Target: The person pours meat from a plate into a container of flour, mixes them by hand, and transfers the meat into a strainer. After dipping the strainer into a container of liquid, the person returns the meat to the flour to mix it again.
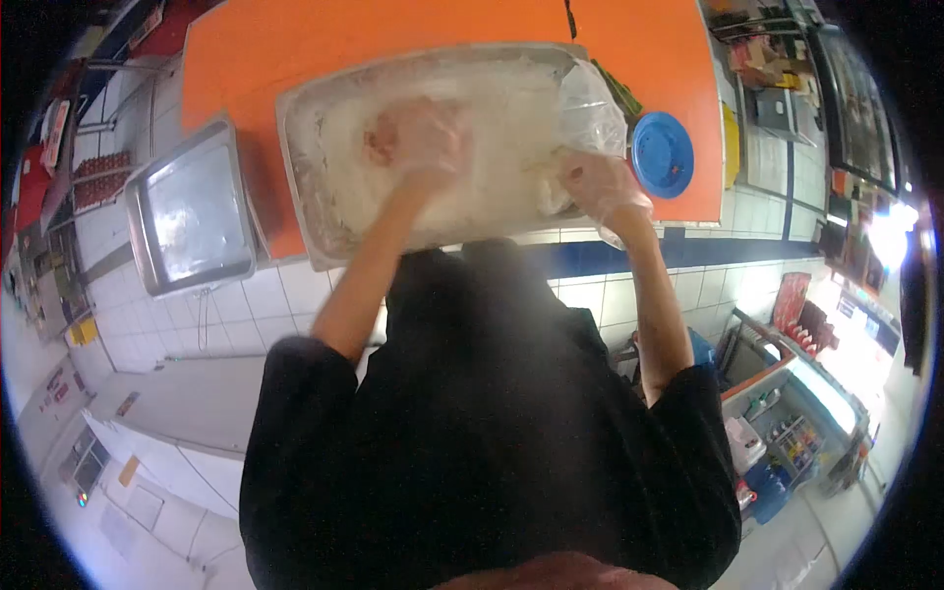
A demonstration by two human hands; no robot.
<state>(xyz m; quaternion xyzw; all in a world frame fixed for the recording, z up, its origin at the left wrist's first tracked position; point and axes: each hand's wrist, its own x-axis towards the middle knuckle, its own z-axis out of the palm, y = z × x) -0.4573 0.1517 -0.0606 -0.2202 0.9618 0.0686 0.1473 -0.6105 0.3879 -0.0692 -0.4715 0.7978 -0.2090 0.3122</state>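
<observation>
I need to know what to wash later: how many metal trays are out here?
2. One large tray sits on the orange counter with both gloved hands in its white contents; a second, smaller tray sits just off the counter's edge. Others may be out of view.

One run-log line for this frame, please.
left hand gloved, in white food | right hand gloved, at tray edge | blue lid beside

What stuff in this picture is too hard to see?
- Left hand, head view: blurred inside the tray, so its fingers and grip are unclear.
- White food: too blurry to name.
- Right hand: its clear glove and a plastic bag hide what it grips.
- Blue lid: any markings are too small to make out.
</observation>
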